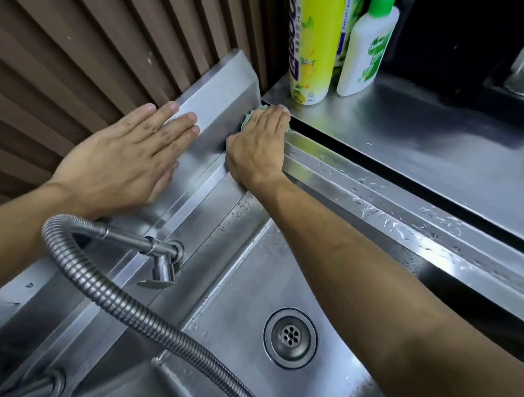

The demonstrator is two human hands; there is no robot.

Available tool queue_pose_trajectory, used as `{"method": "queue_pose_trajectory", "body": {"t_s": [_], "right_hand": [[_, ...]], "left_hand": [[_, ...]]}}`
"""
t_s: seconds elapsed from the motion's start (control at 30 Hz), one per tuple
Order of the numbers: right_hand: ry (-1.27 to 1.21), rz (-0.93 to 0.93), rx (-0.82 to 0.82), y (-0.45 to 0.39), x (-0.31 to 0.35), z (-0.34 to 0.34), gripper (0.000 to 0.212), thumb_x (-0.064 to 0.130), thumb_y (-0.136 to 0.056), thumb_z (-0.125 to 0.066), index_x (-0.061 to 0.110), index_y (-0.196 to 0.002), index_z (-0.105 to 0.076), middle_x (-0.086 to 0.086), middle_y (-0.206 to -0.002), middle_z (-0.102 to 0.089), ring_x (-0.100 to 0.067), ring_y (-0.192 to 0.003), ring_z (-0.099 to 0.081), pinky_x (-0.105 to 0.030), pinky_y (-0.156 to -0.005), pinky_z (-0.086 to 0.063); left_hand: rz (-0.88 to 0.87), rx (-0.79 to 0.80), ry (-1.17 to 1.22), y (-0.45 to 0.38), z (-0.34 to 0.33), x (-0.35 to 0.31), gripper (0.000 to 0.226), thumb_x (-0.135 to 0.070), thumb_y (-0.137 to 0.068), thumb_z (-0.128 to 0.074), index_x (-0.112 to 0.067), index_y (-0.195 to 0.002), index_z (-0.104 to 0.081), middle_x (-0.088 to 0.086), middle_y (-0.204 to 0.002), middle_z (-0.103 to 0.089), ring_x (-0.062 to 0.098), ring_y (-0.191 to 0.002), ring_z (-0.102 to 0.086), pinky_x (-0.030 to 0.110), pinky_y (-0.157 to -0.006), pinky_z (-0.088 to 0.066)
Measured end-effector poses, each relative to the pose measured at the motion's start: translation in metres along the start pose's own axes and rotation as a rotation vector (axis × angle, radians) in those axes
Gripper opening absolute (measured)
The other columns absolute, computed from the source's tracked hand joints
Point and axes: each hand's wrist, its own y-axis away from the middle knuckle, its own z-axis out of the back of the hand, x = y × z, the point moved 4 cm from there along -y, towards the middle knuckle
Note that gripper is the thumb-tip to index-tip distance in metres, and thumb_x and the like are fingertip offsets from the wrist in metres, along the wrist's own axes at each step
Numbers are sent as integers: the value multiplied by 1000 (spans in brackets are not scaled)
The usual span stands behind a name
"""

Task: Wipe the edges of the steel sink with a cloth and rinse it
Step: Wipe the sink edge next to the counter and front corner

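At the sink corner, right hand presses green cloth.

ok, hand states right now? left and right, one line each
Left hand: open, fingers straight, flat on the sink's steel backsplash, holding nothing.
Right hand: pressing the green cloth on the sink's far corner, fingers curled over it.

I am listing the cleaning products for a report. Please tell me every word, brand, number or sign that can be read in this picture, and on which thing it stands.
"Dettol": white logo on the green label of the white plastic bottle with green cap; the smaller print below it is too blurred to read.
Tall yellow spray can: large blue letters, cut off and turned sideways, not readable as a word; a column of Chinese characters, too blurred to quote.
Nothing else bears text.
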Motion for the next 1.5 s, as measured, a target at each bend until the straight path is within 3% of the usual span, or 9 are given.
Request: {"method": "queue_pose_trajectory", "body": {"t_s": [0.17,0.23,0.33,0.43,0.53,0.67,0.87,1.07,1.5], "right_hand": [[-8,45,-9,5,-8,-8,79,40,-98,-13,-14,-153,-26,-40,-155,-32,-54,-146,-26,-60,-124,-15],[-13,66,2,6,-12,-10,82,45,-97,-12,-13,-154,-26,-39,-156,-31,-53,-147,-26,-60,-124,-14],[-30,91,-52,11,-20,-13,76,44,-102,-17,-10,-155,-26,-36,-158,-29,-50,-150,-24,-58,-126,-12],[-85,112,-126,35,-45,-22,69,39,-103,-23,-5,-156,-28,-33,-161,-27,-47,-153,-21,-55,-127,-11],[-91,109,-160,53,-67,-23,68,37,-101,-24,-3,-156,-33,-31,-162,-29,-44,-153,-23,-54,-128,-12],[-129,174,-52,30,-53,-12,70,38,-105,-22,-2,-161,-11,-28,-168,-10,-41,-157,-7,-52,-129,-1],[0,240,-45,2,-41,-14,69,38,-106,-14,-6,-160,-8,-27,-168,-11,-41,-157,-7,-51,-129,-4],[-35,196,-151,36,-81,-19,67,36,-105,-16,-4,-157,-30,-27,-161,-33,-40,-153,-26,-49,-128,-16],[-89,320,-213,16,-74,-23,68,38,-103,-15,-1,-151,-42,-24,-153,-46,-40,-146,-37,-50,-125,-21]], "left_hand": [[-72,166,-177,-22,10,4,65,-38,-99,-33,8,-144,-45,27,-142,-49,45,-119,-48,55,-102,-38],[-144,191,-240,-48,12,9,65,-41,-99,-32,6,-141,-47,26,-137,-48,43,-122,-47,53,-103,-37],[-210,212,-419,-96,3,7,74,-47,-102,-14,-2,-162,-16,17,-167,-21,36,-152,-24,44,-121,-24],[-186,411,-534,-121,-18,-15,73,-46,-102,-1,-7,-163,12,10,-173,11,33,-159,5,43,-129,-4],[-100,492,-480,-124,-29,-22,72,-49,-104,2,-9,-161,19,8,-171,20,36,-157,18,44,-129,2],[-47,539,-471,-129,-27,-26,69,-47,-105,1,-10,-160,22,7,-170,24,35,-156,23,44,-129,1],[138,463,-373,-125,-51,-55,70,-40,-104,0,-3,-158,24,10,-169,23,30,-158,19,44,-130,2],[275,413,-98,-132,-59,-76,68,-39,-102,8,-5,-161,15,11,-171,15,27,-159,13,40,-129,9],[205,447,-100,-132,-65,-72,78,-32,-89,27,-1,-159,13,14,-171,12,28,-159,11,42,-130,7]]}}
